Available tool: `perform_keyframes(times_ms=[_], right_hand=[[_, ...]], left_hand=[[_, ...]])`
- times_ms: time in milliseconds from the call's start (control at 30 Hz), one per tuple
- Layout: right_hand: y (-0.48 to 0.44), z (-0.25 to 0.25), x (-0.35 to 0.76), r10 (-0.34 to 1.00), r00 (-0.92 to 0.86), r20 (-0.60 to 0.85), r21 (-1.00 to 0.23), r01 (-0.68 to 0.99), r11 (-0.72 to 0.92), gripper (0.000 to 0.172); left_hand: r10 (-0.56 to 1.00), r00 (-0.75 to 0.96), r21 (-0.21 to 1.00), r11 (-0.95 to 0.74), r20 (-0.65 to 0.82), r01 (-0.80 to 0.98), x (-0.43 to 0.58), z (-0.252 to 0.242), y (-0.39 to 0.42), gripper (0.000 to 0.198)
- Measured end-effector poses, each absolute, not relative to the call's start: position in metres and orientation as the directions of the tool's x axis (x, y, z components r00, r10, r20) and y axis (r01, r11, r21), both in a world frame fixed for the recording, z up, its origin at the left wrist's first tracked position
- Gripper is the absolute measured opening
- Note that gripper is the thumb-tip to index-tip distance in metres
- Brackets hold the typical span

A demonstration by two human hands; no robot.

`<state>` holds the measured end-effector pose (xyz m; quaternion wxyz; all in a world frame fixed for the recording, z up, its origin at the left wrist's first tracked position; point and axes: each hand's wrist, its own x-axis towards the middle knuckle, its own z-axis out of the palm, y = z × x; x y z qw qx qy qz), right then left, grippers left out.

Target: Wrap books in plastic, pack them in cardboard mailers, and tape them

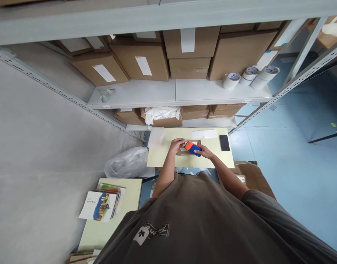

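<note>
The pale yellow table [157, 158] stands just before a metal shelf rack [157, 90]. Above its middle, the right hand [205, 151] holds an orange-and-blue object [195, 149], with its fingers closed around the blue end. The left hand [176, 145] is beside the orange end, fingers bent; I cannot tell if it grips something. Below the object, a flat brown package [182, 154] lies on the table. A dark phone [224, 143] lies near the right edge, and a white strip [204, 134] along the far edge. On the rack are cardboard boxes [154, 71], and white tape rolls [231, 81] stand toward the right. The floor [267, 139] is light blue. At left, a clear plastic bag [127, 163] rests near a second table [134, 194], which carries booklets [98, 203].
</note>
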<state>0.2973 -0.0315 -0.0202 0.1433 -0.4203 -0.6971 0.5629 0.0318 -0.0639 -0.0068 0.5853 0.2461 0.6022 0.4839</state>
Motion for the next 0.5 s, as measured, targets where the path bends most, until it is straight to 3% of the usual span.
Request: perform_keyframes(times_ms=[167,500], right_hand=[[-0.019,-0.007,0.293,0.76,-0.585,-0.283,-0.85,0.521,0.084,0.053],[0.007,0.023,0.31,0.706,-0.628,-0.327,-0.744,0.632,0.216,0.049]], left_hand=[[0.819,-0.434,0.927,0.323,-0.374,-0.19,0.038,-0.014,-0.067,0.039],[0.557,-0.767,0.945,0.13,-0.319,-0.299,0.02,-0.034,-0.077,0.028]])
